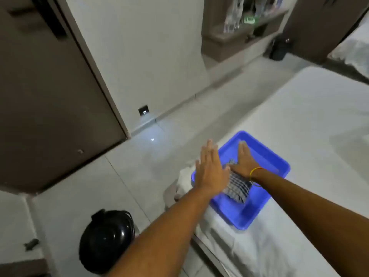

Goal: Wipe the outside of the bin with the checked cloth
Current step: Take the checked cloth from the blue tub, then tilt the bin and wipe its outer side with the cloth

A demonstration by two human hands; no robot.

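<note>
**Both hands flat over the tray**

I see the checked cloth (237, 185) lying in a blue tray (265, 204) on the bed (311, 120); my right hand (246, 159) lies flat, seemingly pressing it; my left hand (210, 168) is spread wide, holding nothing; the black bin (105, 240) stands on the floor, well apart.

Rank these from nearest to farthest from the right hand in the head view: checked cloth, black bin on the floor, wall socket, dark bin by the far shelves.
1. Checked cloth, under the right hand, in the blue tray.
2. Black bin, on the floor, lower left.
3. Wall socket, low on the wall, upper left.
4. Dark bin, far off by the shelves.
</note>
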